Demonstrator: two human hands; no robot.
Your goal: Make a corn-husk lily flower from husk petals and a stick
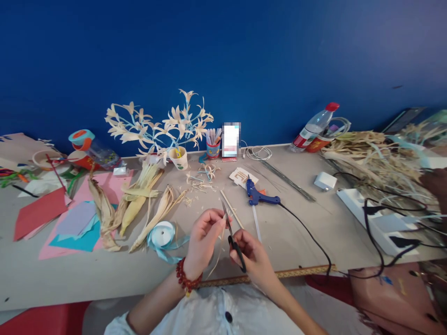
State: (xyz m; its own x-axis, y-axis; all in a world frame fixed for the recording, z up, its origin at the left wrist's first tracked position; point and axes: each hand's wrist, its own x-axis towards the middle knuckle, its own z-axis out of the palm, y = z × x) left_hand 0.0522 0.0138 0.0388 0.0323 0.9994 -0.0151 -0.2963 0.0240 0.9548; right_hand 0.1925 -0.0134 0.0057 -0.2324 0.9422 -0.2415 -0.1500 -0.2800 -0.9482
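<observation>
My left hand (206, 235) is closed in a pinch on a thin, pale strip of corn husk (219, 253), whose end hangs down towards the table edge. My right hand (253, 256) grips black-handled scissors (238, 253), the blades pointing up beside my left fingertips. Whether the blades touch the strip is hard to make out. Behind my hands lie a thin stick (232, 210) and a scatter of husk scraps (190, 201). To the left sit a roll of light blue ribbon (162, 234) and dried corn husks (160, 214).
A blue glue gun (263, 197) lies right of centre, its cord running to a power strip (370, 221). Husk flowers (178, 121) stand in a paper cup (179, 159). Coloured paper (40, 211) covers the left; a bottle (314, 128) leans at the back. A person's hand (435, 181) shows far right.
</observation>
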